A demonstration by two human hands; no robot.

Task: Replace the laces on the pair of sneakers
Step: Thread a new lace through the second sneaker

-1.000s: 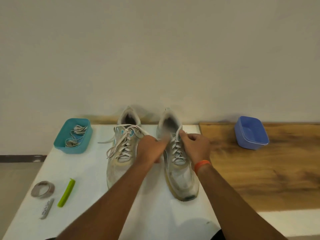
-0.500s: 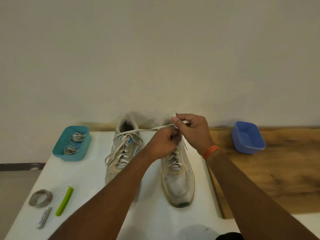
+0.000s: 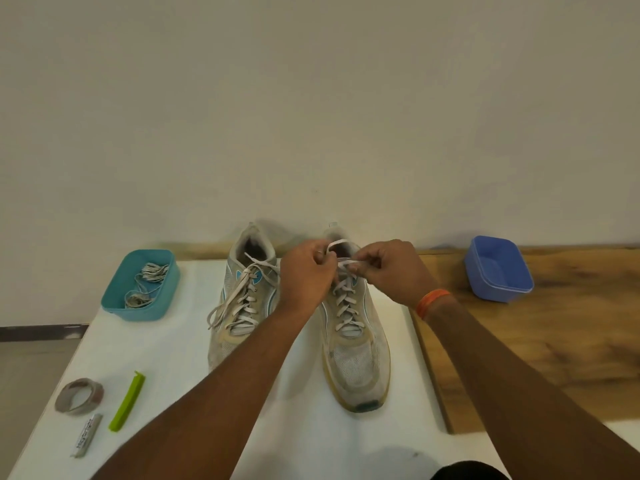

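Both sneakers on white bench (image 3: 166,358), toes near. Left hand (image 3: 306,277) and right hand (image 3: 391,271) over right sneaker (image 3: 353,334) collar, fingers curled, pinching lace (image 3: 341,263) ends. Left sneaker (image 3: 242,306) laced, ends loose. Teal tub (image 3: 114,299) far left holds spare laces (image 3: 147,282). Blue tub (image 3: 498,268) on wooden board (image 3: 536,341) at right. Tape roll (image 3: 79,395), green clip (image 3: 126,401), marker (image 3: 86,434) near left; marker print unreadable.
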